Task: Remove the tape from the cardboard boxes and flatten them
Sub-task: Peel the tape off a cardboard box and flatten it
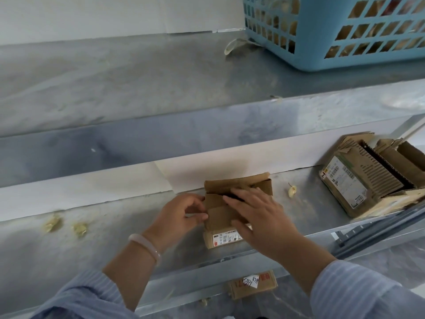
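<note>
The small cardboard box lay on the surface, at its near edge. My left grip pinched its left edge. My right grip, fingers straight, pressed its top. I judged that flattening had begun, and the next move called for firm downward pressing.

A plain sorting or packing workroom, by the look of it: a stepped table of bare galvanized sheet metal, used cardboard boxes with shipping labels lying on it, yellowed tape scraps stuck about, and a blue plastic basket on the upper ledge.
</note>
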{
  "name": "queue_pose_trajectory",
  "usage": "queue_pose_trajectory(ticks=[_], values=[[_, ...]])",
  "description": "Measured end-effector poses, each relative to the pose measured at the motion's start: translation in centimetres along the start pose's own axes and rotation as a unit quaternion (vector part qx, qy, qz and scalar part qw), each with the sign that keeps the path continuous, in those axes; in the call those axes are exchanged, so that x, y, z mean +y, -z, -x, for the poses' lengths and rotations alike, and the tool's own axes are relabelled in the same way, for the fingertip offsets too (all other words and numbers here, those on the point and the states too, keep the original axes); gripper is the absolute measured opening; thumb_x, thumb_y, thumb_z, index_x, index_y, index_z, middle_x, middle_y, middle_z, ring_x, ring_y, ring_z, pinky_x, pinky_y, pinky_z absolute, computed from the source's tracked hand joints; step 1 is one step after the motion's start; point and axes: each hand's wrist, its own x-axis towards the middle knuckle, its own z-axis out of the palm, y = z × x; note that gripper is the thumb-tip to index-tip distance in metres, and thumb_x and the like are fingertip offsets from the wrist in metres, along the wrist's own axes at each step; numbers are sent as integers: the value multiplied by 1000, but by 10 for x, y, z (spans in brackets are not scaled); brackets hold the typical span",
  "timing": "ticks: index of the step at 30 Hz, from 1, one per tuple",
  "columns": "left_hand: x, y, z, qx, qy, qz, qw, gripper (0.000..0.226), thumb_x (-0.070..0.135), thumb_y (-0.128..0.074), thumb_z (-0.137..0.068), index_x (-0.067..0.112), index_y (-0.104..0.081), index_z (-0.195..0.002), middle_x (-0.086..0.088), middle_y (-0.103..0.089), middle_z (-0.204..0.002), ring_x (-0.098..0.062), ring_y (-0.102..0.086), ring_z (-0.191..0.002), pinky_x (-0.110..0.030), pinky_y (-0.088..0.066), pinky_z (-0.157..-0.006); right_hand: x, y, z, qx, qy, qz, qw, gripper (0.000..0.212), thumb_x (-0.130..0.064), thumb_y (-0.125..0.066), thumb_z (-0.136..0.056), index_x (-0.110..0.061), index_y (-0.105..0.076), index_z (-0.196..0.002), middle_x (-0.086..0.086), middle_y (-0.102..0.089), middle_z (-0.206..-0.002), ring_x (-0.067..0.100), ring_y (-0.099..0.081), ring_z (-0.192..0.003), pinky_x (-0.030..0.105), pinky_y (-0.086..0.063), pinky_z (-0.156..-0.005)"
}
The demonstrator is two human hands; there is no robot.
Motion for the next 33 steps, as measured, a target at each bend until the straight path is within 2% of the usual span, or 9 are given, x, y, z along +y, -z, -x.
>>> queue_pose_trajectory(ticks=[4,7,9,14,19,23,26,30,33], values=[[-5,0,2,-8,-4,-21,1000,26,8,-70,-84,32,-61,-83,16,-63,-107,-1,-66,-91,-21,-52,-83,-10,-13,-6,-30,-31,-2,999,64,-65,-35,-84,-30,-56,-133,-10,-62,-123,15,-55,-119,36,-25,-112],[-12,-3,5,-9,24,4,1000,28,5,-67,-87,32,-62,-86,7,-67,-102,-8,-68,-82,-27,-52,-75,-7,-9,-11,-50,-45,-40,997,56,-65,-49,-83,-39,-52,-132,-17,-52,-129,8,-43,-125,26,-15,-111],[-13,-7,7,-8,42,15,999,30,1,-66,-86,31,-63,-84,6,-67,-93,-4,-66,-74,-26,-50,-72,-6,-7,-14,-56,-40,-41,997,53,-61,-56,-84,-42,-48,-133,-20,-48,-131,6,-40,-126,24,-13,-111],[-19,-13,8,14,31,-9,999,41,9,-66,-83,50,-62,-79,5,-65,-91,-18,-66,-81,-39,-55,-76,-8,-8,-15,-73,-32,-25,996,51,-59,-50,-89,-51,-40,-138,-24,-44,-130,3,-40,-125,27,-16,-110],[-16,-18,11,41,64,85,993,32,1,-64,-87,33,-65,-88,5,-68,-95,-20,-68,-84,-40,-57,-79,-6,-8,-17,-77,-36,-24,996,48,-60,-49,-88,-53,-44,-135,-24,-45,-125,2,-41,-122,25,-16,-107],[-19,-21,11,46,82,102,990,36,2,-65,-86,36,-67,-75,4,-70,-83,-18,-68,-80,-35,-56,-76,-6,-11,-16,-68,-37,-34,996,56,-67,-35,-79,-52,-49,-131,-24,-47,-119,2,-44,-117,24,-17,-105],[-22,-24,8,38,80,58,994,30,2,-63,-86,30,-62,-76,3,-66,-81,-17,-65,-80,-37,-55,-77,-5,-13,-16,-63,-39,-33,997,57,-68,-33,-78,-52,-50,-130,-24,-48,-118,2,-46,-115,27,-21,-107],[-22,-19,4,13,8,-52,999,34,3,-62,-86,35,-52,-76,11,-56,-83,-5,-55,-79,-17,-43,-73,-4,-14,-15,-68,-38,-22,997,55,-68,-34,-80,-52,-51,-130,-22,-51,-117,4,-49,-113,30,-26,-106],[-16,-5,-5,-45,-38,-127,990,24,7,-63,-82,28,-52,-78,5,-55,-89,-13,-55,-86,-24,-45,-78,-3,-14,-15,-67,-39,-20,997,55,-68,-35,-79,-51,-53,-129,-22,-53,-116,5,-51,-111,27,-26,-102]])
